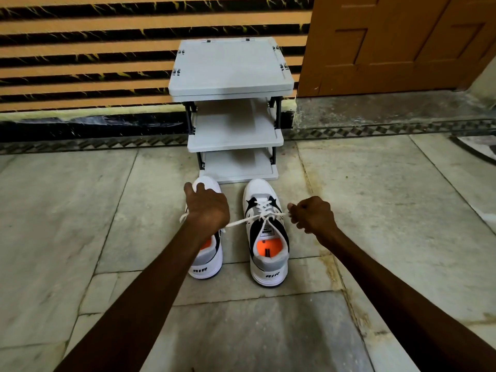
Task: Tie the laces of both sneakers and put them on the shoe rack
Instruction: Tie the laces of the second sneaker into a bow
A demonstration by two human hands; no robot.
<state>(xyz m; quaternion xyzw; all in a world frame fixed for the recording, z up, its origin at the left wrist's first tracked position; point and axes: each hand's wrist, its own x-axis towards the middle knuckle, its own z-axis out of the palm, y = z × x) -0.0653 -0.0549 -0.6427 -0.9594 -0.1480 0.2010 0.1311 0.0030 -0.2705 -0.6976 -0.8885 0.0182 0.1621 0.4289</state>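
Two white sneakers with black and grey patches and bright orange insides stand side by side on the pale stone floor (80,210), toes pointing to 12 o'clock. The right sneaker (267,237) is in plain sight, and its white lace (241,220) is pulled out tight to both sides, toward 9 o'clock and 3 o'clock. The left hand (208,206) hangs over the left sneaker (208,264) and hides much of it. One end of the lace runs under this hand, but its fingers (200,187) curl down out of sight, so I cannot tell just how they grip it. The right hand (312,214) is at 3 o'clock from the right sneaker, closed into a fist, with its fingers pinching the other end of the lace. Just past the toes, at 12 o'clock, stands a small grey plastic shoe rack (230,68) with a flat top, two shelves below it and thin black legs. Behind the rack is a wall with orange and black stripes (94,49). A brown wooden door (397,44) is at 2 o'clock.
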